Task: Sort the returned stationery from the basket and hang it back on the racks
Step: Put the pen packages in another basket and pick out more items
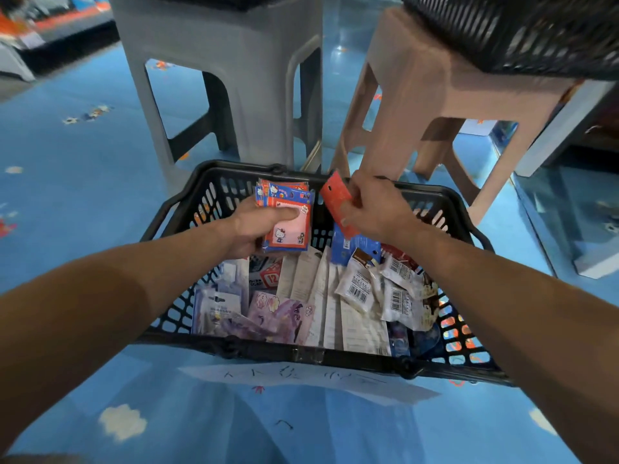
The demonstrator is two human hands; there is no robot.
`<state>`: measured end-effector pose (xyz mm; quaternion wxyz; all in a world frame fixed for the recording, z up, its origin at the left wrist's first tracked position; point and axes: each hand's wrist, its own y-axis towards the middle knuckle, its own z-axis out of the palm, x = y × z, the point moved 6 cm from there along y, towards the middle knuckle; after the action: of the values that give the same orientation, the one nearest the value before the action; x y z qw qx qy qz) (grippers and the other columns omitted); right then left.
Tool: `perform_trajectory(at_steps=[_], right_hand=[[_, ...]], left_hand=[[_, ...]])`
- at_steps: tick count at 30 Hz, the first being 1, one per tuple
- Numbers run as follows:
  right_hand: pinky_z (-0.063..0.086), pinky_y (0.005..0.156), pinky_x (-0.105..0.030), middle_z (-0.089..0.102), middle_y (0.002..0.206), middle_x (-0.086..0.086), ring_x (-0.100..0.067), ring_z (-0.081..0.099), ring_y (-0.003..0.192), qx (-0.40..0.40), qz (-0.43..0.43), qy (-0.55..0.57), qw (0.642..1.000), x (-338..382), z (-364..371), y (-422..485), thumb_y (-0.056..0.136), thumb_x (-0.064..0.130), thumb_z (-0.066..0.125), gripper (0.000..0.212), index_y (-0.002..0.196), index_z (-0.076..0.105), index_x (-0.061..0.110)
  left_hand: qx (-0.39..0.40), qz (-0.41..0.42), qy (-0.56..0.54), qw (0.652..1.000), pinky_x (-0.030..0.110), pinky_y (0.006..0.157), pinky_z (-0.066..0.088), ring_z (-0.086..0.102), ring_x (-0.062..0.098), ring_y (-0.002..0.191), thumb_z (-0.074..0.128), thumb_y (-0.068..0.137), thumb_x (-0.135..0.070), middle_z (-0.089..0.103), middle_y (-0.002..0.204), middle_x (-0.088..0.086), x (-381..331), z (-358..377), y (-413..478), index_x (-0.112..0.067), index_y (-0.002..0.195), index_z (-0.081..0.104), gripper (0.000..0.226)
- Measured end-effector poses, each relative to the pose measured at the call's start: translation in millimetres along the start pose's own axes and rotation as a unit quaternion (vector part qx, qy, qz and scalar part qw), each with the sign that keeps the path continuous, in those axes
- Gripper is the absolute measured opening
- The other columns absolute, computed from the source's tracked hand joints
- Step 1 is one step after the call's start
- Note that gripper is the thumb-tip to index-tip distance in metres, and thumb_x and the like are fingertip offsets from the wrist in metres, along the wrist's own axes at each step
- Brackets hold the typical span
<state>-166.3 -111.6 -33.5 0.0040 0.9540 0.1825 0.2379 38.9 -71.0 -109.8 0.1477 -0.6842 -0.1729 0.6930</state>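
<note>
glossy packs (pixel 287 218); perforated plastic basket (pixel 174 209)

The black basket (pixel 268 352) sits full of packets (pixel 355 289). Memo pads (pixel 288 235) and a red pack (pixel 335 195) are held above it.

The basket (pixel 301 358) lies on the floor beneath both hands; the left hand (pixel 254 226) holds a stack of sticky-note packs (pixel 288 216) over its far part; the right hand (pixel 375 209), just beside that stack, pinches a flat pack (pixel 335 199) over the far rim; barcoded sachets (pixel 360 289) lie in the basket below the right hand; long paper slips (pixel 321 296) lie below and between the hands; the left stool (pixel 234 78) stands beyond the left hand; the right stool (pixel 435 85), beyond the right hand, bears a second basket (pixel 536 31).
</note>
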Motion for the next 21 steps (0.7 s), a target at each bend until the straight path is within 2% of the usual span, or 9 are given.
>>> perform_trajectory(at_steps=[2,4,6,9,11,13,16,18,21], right_hand=[[0.051,0.066,-0.035,0.063,0.074,0.000,-0.020,0.061,0.068,0.022,0.002,0.045,0.999,17,13,-1,0.087,0.031,0.062,0.020,0.080,0.048,0.019],[0.042,0.064,-0.032,0.056,0.073,0.004,-0.016,0.052,0.068,0.044,-0.011,0.075,0.996,37,28,-3,0.086,0.025,0.066,0.023,0.076,0.045,0.021],[0.042,0.066,-0.032,0.056,0.082,-0.001,-0.017,0.052,0.078,0.041,-0.015,0.124,0.991,51,39,-1,0.083,0.032,0.065,0.023,0.075,0.045,0.023],[0.057,0.081,-0.040,0.062,0.101,-0.018,-0.027,0.064,0.097,0.045,0.013,0.247,0.968,55,47,7,0.077,0.040,0.057,0.018,0.079,0.061,0.022],[0.058,0.084,-0.036,0.067,0.104,-0.018,-0.027,0.068,0.095,0.050,0.019,0.274,0.960,54,48,7,0.086,0.019,0.057,0.017,0.089,0.074,0.019],[0.057,0.084,-0.030,0.072,0.102,-0.006,-0.018,0.069,0.091,0.048,0.022,0.279,0.959,53,48,5,0.088,0.002,0.055,0.030,0.095,0.079,0.017],[0.058,0.092,-0.045,0.075,0.087,0.003,-0.018,0.072,0.090,0.007,0.062,0.319,0.946,41,47,7,0.080,0.001,0.059,0.031,0.074,0.074,0.028],[0.058,0.091,-0.048,0.074,0.082,0.002,-0.021,0.072,0.090,-0.021,0.092,0.317,0.944,28,43,11,0.069,0.006,0.058,0.023,0.071,0.068,0.027],[0.058,0.087,-0.038,0.072,0.097,-0.002,-0.023,0.069,0.097,0.039,0.065,0.108,0.991,11,41,12,0.078,0.004,0.060,0.022,0.085,0.068,0.024]], left_hand=[[0.011,-0.003,-0.019,1.000,0.049,0.072,0.062,0.078,0.030,0.093,0.078,0.092,-0.024,0.079,0.106,0.010,1,8,-4,-0.019,0.120,0.070,0.029],[0.022,-0.001,-0.042,0.999,0.046,0.070,0.061,0.078,0.029,0.088,0.077,0.092,-0.033,0.078,0.105,0.011,-2,17,-8,-0.018,0.120,0.069,0.033],[0.005,0.000,-0.078,0.997,0.045,0.071,0.061,0.077,0.027,0.084,0.075,0.091,-0.044,0.077,0.106,0.015,-6,20,-11,-0.016,0.121,0.069,0.042],[0.010,-0.009,-0.111,0.994,0.046,0.078,0.060,0.076,0.033,0.097,0.071,0.069,-0.080,0.075,0.114,0.020,-12,15,-12,-0.016,0.130,0.064,0.088],[0.024,-0.020,-0.101,0.994,0.049,0.084,0.059,0.074,0.037,0.105,0.076,0.049,-0.089,0.074,0.117,0.020,-12,11,-14,-0.018,0.134,0.060,0.112],[0.024,-0.005,-0.074,0.997,0.052,0.087,0.059,0.074,0.036,0.105,0.084,0.054,-0.077,0.075,0.116,0.017,-13,5,-15,-0.016,0.132,0.064,0.101],[0.004,0.005,-0.060,0.998,0.053,0.086,0.060,0.075,0.035,0.101,0.086,0.079,-0.044,0.076,0.114,0.018,-10,-4,-11,-0.010,0.127,0.067,0.061],[-0.010,0.009,-0.060,0.998,0.053,0.085,0.061,0.077,0.033,0.097,0.080,0.088,-0.027,0.077,0.112,0.017,-9,-11,-8,-0.010,0.127,0.066,0.044],[-0.012,0.010,-0.039,0.999,0.048,0.078,0.062,0.078,0.029,0.093,0.077,0.092,-0.022,0.079,0.105,0.012,-7,-15,-6,-0.011,0.127,0.064,0.039]])
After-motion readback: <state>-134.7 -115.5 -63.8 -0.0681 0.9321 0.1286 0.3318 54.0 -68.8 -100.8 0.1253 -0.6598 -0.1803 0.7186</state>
